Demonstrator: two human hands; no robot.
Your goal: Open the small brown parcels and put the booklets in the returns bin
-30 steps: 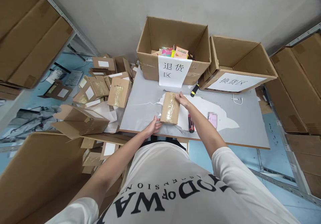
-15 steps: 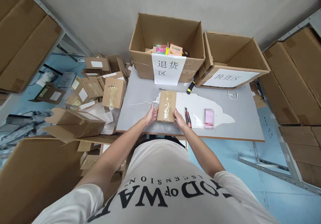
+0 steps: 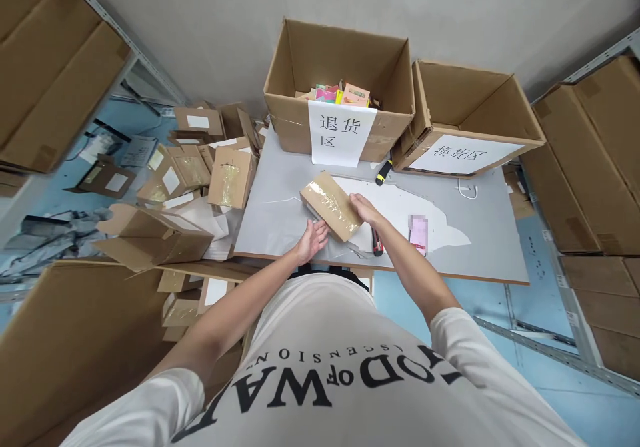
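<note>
Cardboard, brown and wrapped in shiny clear tape: a small flat parcel lies between the person's two bare hands on a grey table, seen from the head camera looking down past a white printed T-shirt.

The right hand is closed on the parcel's near right corner, fingers curled over its top. The left hand is open, palm up beneath the near left edge, fingertips touching or nearly touching it.

Half a second ago the parcel lay square to the table edge, gripped on both sides; now it is turned at a slant, its far end swung left of the left hand. That suggests it is being rotated for inspection or opening.

Just right of the right hand lie a red-and-black cutter and a small pink item.

Beyond the hands stand two open cartons bearing paper signs: one holding colourful packets, one to its right.

Left of the left hand, taped boxes are heaped.
</note>
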